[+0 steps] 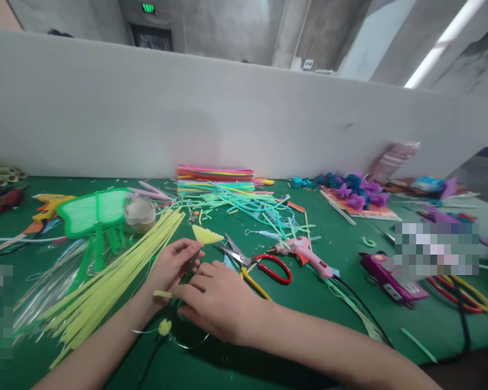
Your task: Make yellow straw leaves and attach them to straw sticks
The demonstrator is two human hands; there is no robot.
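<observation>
My left hand (171, 266) is closed, with thumb and forefinger pinching a yellow fan-shaped piece (206, 235) that looks made of pipe cleaners. Close beside it, my right hand (217, 298) has its fingers curled. A short yellow pipe cleaner (161, 294) sticks out at its fingertips, over my left wrist; its other end is hidden. Below the hands lies a small yellow pipe cleaner bud (165, 326) with a clear thread loop around it. Scissors (244, 260) with red and yellow handles lie spread just beyond my right hand.
Long yellow pipe cleaners (117, 287) lie under my left forearm. A green butterfly-shaped piece (95, 211) and a yellow glue gun (51, 206) are at left. Right of the scissors is a pink glue gun (307, 254) with a black cord. Coloured pipe cleaners (215, 181) are piled against the white partition (228, 119).
</observation>
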